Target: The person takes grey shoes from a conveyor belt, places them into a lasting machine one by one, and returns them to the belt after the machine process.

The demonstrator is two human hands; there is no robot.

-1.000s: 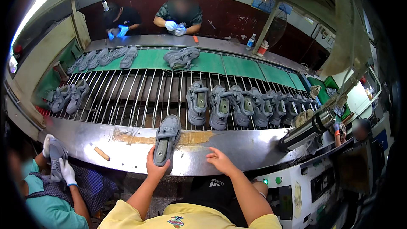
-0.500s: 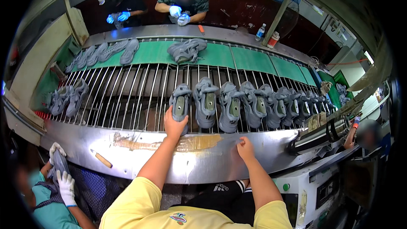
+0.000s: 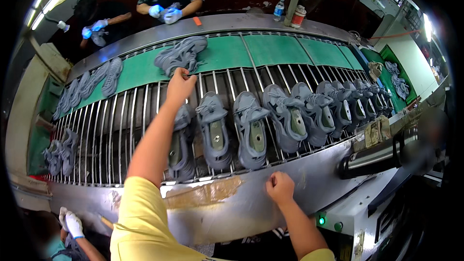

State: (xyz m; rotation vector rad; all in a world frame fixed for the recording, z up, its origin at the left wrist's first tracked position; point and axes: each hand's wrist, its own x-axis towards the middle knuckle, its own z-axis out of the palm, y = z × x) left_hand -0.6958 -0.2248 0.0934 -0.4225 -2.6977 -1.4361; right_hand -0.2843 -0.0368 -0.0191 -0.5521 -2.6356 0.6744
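Observation:
My left hand (image 3: 181, 87) reaches across the metal rods, its fingers curled closed on the near end of a grey lace-up shoe (image 3: 186, 50). That shoe lies with another, piled together on the green belt (image 3: 227, 53). Beneath my left forearm, partly hidden, a grey shoe (image 3: 180, 162) stands on the rods, first in a row of several. To its right are another grey shoe (image 3: 213, 133) and more of the same kind, their green insoles showing. My right hand (image 3: 280, 187) is a loose fist over the metal ledge (image 3: 237, 215), with nothing visible in it.
Grey shoes lie sole-up (image 3: 112, 76) at the belt's left. More shoes (image 3: 68, 152) stand at the left end of the rods. A steel cylinder (image 3: 369, 159) is at the right. Gloved co-workers handle things across the line and at lower left. A bottle (image 3: 279, 8) stands on the far ledge.
My left hand has left the first shoe of the row and moved forward to the shoes on the green belt. My right hand stays near the ledge. The whole view has shifted.

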